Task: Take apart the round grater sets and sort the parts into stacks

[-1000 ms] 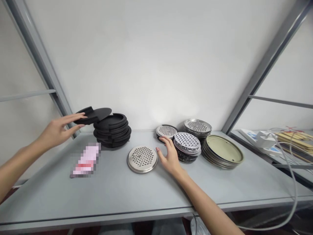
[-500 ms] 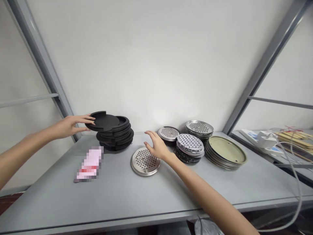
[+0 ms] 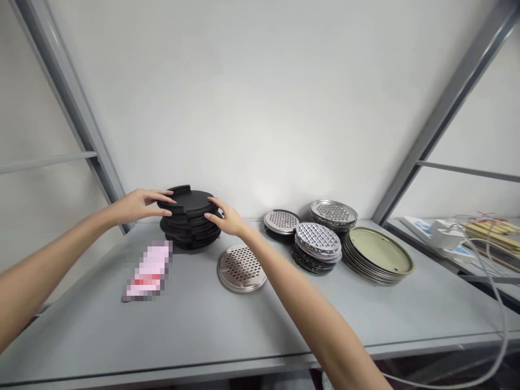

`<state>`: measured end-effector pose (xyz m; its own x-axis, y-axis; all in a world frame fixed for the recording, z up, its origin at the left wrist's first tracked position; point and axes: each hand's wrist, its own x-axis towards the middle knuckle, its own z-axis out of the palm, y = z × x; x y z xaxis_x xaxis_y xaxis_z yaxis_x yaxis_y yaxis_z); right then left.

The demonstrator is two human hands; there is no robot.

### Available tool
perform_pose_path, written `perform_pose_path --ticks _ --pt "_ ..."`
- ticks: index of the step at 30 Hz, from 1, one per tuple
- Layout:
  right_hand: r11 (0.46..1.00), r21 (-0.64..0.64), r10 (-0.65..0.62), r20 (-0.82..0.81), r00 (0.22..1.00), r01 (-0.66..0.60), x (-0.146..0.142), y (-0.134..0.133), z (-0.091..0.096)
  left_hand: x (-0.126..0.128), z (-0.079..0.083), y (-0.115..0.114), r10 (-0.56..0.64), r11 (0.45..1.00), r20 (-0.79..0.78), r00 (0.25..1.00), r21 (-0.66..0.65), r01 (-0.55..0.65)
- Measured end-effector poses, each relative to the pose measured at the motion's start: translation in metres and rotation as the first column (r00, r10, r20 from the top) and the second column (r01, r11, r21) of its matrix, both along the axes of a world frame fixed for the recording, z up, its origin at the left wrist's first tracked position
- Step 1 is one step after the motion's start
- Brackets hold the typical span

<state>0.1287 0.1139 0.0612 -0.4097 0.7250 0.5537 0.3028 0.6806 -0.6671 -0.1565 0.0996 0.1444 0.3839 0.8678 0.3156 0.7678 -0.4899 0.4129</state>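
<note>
Grey tabletop (image 3: 162, 330) stretches before a plain pale wall (image 3: 264, 108), between two slanting metal posts. On its left part, near the wall, stands the black stack (image 3: 193, 239), and the top black piece (image 3: 193, 200) lies upon it, showing a raised rim at its left. The left hand (image 3: 140, 206) holds this piece at its left edge, fingers over the rim and thumb lower. The right hand (image 3: 229, 220) is half spread, with its fingertips at the opposite edge; whether it grips, I cannot tell. Nearer to the front lie a pixelated pink item (image 3: 150, 265) and a perforated silver disc (image 3: 239, 268). Farther right stand several patterned silver discs (image 3: 318, 235) in stacks, then a pile of olive plates (image 3: 379, 249).
</note>
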Motion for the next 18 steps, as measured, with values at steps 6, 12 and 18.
perform_pose_path --ticks 6,12,18 --pt "0.997 -0.011 -0.08 -0.034 0.996 0.079 -0.003 0.001 -0.002 0.013 -0.019 -0.01 0.006 0.996 0.172 0.985 0.085 -0.021" --pt "0.996 0.01 -0.085 0.016 0.996 0.084 0.002 -0.006 -0.001 0.015 -0.024 -0.02 0.054 0.983 0.128 0.99 0.166 -0.075" --pt "0.992 0.099 -0.1 0.181 0.978 0.083 0.068 -0.055 -0.021 0.058 -0.055 -0.066 0.029 0.739 0.375 0.927 0.616 -0.272"
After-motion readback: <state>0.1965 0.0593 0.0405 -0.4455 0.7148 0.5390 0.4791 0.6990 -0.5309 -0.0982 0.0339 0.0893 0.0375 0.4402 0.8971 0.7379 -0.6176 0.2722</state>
